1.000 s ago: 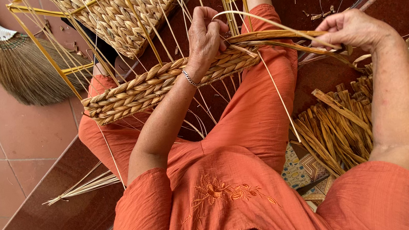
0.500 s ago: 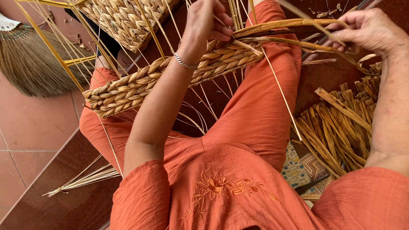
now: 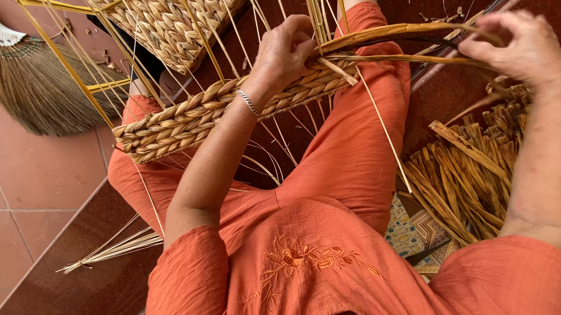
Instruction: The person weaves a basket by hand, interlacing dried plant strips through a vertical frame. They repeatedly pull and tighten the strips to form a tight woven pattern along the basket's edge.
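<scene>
Woven band (image 3: 226,112) of braided straw lies across my lap at centre frame, its long axis running from lower left to upper right. Its right end is hidden under my left hand (image 3: 287,50), so the exact point where weaving stops cannot be made out. Thin yellow frame rods (image 3: 67,63) rise from the band toward the upper left and are cut off by the top edge. A second woven panel (image 3: 175,21) in the upper centre is also cropped by the top edge.

My left hand is clenched over the upper right end of the band, fingers curled over the braid and the straw there. A metal bracelet (image 3: 248,103) sits at that wrist. My right hand (image 3: 520,49), at the upper right, pinches the far ends of several long straw strands (image 3: 403,36); the fingertips are partly folded under, and the exact grip cannot be resolved. These strands run nearly level from the band's end under my left hand across to my right hand, so the band sits left of and below the right hand, well apart from it.

A pile of loose straw (image 3: 464,185) lies at right, below my right forearm. A broom (image 3: 36,88) rests on the tiled floor at the upper left, its handle cut off.
</scene>
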